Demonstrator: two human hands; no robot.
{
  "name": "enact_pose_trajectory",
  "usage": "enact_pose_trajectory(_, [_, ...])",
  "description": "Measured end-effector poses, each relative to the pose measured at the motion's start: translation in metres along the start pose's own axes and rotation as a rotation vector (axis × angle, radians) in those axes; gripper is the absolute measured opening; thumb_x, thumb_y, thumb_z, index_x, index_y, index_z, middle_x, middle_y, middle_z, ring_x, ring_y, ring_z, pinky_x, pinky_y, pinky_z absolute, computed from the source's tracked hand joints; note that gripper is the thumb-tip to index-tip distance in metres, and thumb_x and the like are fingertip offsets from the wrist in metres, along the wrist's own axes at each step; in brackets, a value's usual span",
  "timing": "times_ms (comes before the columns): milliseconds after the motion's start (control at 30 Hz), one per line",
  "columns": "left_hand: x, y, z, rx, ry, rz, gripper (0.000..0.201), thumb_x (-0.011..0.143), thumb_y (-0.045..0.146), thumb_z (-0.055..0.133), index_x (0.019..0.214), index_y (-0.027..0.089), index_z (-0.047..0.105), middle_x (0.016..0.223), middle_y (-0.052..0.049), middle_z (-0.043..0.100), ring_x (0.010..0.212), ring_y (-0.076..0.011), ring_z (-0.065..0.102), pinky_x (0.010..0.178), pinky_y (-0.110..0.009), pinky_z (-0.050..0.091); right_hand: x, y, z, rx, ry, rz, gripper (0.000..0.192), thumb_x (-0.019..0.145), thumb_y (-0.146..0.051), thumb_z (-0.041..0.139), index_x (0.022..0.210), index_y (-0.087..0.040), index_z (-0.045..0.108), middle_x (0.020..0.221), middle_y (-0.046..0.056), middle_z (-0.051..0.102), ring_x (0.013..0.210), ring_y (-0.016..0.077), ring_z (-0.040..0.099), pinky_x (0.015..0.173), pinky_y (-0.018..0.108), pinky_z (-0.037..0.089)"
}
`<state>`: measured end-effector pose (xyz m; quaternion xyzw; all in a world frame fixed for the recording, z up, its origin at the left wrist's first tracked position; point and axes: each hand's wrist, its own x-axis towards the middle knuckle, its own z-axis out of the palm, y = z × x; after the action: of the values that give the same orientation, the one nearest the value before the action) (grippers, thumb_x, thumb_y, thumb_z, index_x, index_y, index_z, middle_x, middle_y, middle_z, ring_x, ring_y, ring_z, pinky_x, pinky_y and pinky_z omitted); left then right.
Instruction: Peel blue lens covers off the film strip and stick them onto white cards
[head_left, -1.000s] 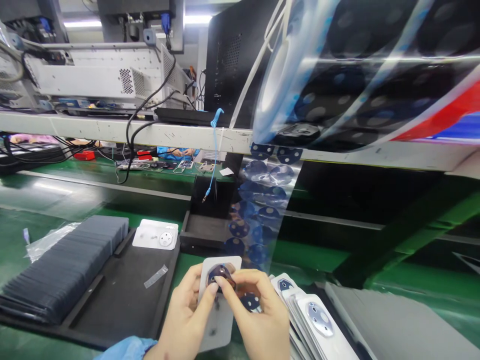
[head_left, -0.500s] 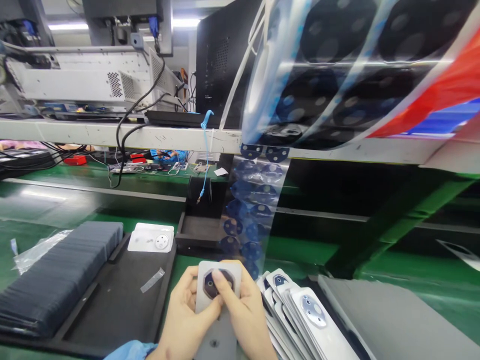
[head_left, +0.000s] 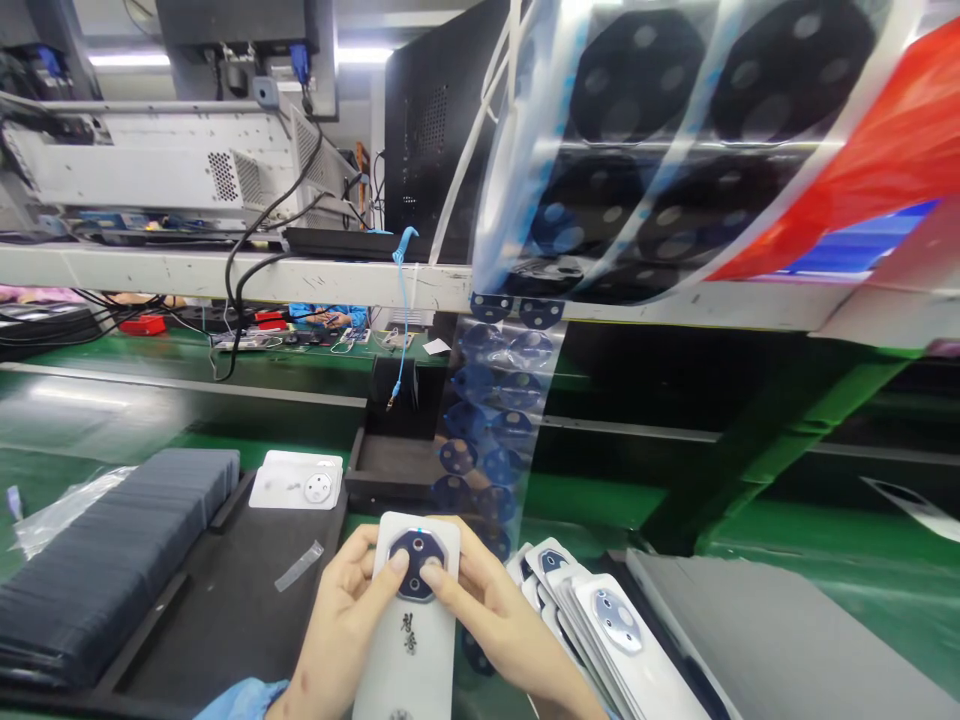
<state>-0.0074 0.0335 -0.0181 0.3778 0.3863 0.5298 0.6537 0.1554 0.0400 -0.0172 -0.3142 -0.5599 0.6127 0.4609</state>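
Left of the white phone back cover (head_left: 411, 640) sat a black tray (head_left: 225, 610), both hands gripped the cover at its edges, left hand (head_left: 341, 625) and right hand (head_left: 491, 625) thumbs pressing its dark lens piece (head_left: 414, 563), fanned covers (head_left: 600, 640) lying right.

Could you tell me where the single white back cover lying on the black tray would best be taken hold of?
Probably by its two long edges, coming from above: the white back cover lies flat and alone on the black tray, edges free, so fingers avoid its round camera ring.
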Motion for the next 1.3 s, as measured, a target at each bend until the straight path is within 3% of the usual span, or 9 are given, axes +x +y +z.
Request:
enact_pose_trajectory(267, [0.008,-0.013,-0.009,0.027,0.005,0.06,0.039,0.077,0.042,0.087,0.079,0.02,0.055,0.068,0.003,0.073,0.059,-0.0119,0.068,0.057,-0.019,0.052,0.001,0.009,0.022,-0.109,0.152,-0.024,0.024,0.092,-0.045,0.068,0.1,-0.023,0.065,0.094,0.0,0.067,0.09,0.0191,0.061,0.082,0.028,0.047])
enact_pose_trajectory(533, [0.006,-0.014,-0.008,0.063,0.044,0.117,0.041,0.073,0.038,0.087,0.073,0.021,0.05,0.065,0.007,0.064,0.06,-0.0098,0.058,0.058,-0.017,0.049,-0.01,0.016,0.035,-0.287,0.165,-0.108,0.024,0.098,-0.039,0.057,0.117,-0.026,0.06,0.109,0.004,0.071,0.101,0.0218,0.07,0.089,0.032,0.054])
enact_pose_trajectory(633, [0.009,-0.017,-0.012,0.133,0.061,0.124,0.043,0.07,0.037,0.088,0.07,0.021,0.048,0.06,0.008,0.058,0.056,-0.009,0.052,0.054,-0.017,0.044,-0.018,0.038,0.039,-0.45,0.287,-0.155,0.06,0.09,-0.029,0.063,0.145,-0.026,0.04,0.142,0.011,0.058,0.129,0.0265,0.061,0.103,0.037,0.053])
enact_pose_trajectory(733, [0.01,-0.017,-0.01,0.167,0.12,0.126,0.043,0.068,0.04,0.088,0.069,0.022,0.048,0.059,0.008,0.057,0.056,-0.01,0.05,0.053,-0.017,0.043,-0.028,0.066,0.045,-0.747,0.474,-0.197,0.106,0.073,-0.015,0.074,0.16,-0.029,0.013,0.169,0.015,0.016,0.143,0.0379,0.046,0.098,0.045,0.058])
enact_pose_trajectory(800, [0.01,-0.015,-0.006,0.179,0.078,0.098,0.039,0.069,0.041,0.086,0.072,0.021,0.053,0.065,0.006,0.062,0.062,-0.0125,0.056,0.058,-0.02,0.048,-0.034,0.079,0.047,-0.934,0.544,-0.254,0.11,0.07,-0.01,0.073,0.161,-0.032,0.015,0.171,0.014,0.006,0.138,0.043,0.051,0.091,0.048,0.062])
enact_pose_trajectory(900, [0.015,-0.006,-0.007,0.328,-0.139,0.065,0.029,0.078,0.042,0.078,0.088,0.022,0.06,0.084,0.0,0.074,0.078,-0.019,0.07,0.069,-0.026,0.056,-0.042,0.084,0.035,-1.094,0.592,-0.365,0.092,0.082,-0.014,0.064,0.16,-0.033,0.021,0.168,0.013,0.024,0.14,0.0443,0.048,0.102,0.056,0.055])
enact_pose_trajectory(1000, [0.041,0.008,-0.034,0.724,-0.165,0.259,0.03,0.09,0.049,0.058,0.105,0.024,0.059,0.112,-0.008,0.077,0.102,-0.0247,0.075,0.088,-0.035,0.06,-0.059,0.074,-0.005,-1.102,0.698,-0.3,0.074,0.094,-0.025,0.055,0.16,-0.033,0.022,0.166,0.011,0.029,0.147,0.0396,0.039,0.109,0.055,0.05])
enact_pose_trajectory(1133, [0.104,0.021,-0.116,0.987,0.146,0.373,0.045,0.086,0.053,0.055,0.117,0.02,0.057,0.132,-0.019,0.068,0.128,-0.0388,0.062,0.111,-0.058,0.043,-0.102,0.069,-0.079,-1.071,0.829,-0.159,0.061,0.098,-0.037,0.048,0.155,-0.024,0.031,0.16,0.015,0.042,0.147,0.0366,0.04,0.116,0.053,0.043])
enact_pose_trajectory(1300, [0.148,-0.001,-0.208,1.305,0.244,0.402,0.066,0.075,0.041,0.071,0.134,0.016,0.056,0.158,-0.024,0.046,0.15,-0.0469,0.031,0.119,-0.071,0.021,-0.147,0.109,-0.148,-1.111,0.689,0.033,0.07,0.096,-0.056,0.042,0.154,-0.017,0.038,0.163,0.017,0.037,0.152,0.0373,0.031,0.123,0.056,0.027])
